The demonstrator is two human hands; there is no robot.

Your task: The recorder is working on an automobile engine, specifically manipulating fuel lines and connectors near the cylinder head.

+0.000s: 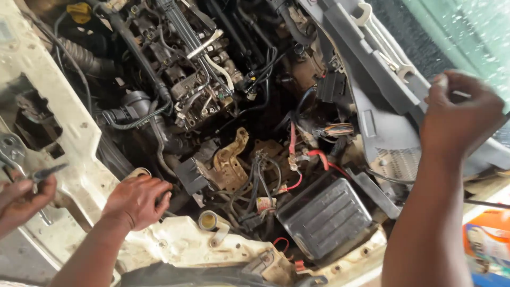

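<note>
Here your left hand (137, 201) rests curled on the white front panel (180, 242) near the engine (202, 79); your right hand (461, 114) pinches a thin metal tool (461, 94) far right.

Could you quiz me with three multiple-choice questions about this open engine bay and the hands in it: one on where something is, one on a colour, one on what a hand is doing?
1. Where do the spanners lie?
A. On the grey plastic panel at upper right
B. On the black ribbed cover
C. In the left hand

2. What colour is the cap at top left?
A. Blue
B. Yellow
C. White

3. What is the right hand doing?
A. Lying flat and open
B. Closed around a thin tool
C. Gripping a red cable

Answers: 1 A, they rest on the grey panel. 2 B, it is plainly yellow. 3 B, the fingers curl round a slim shaft.
</note>
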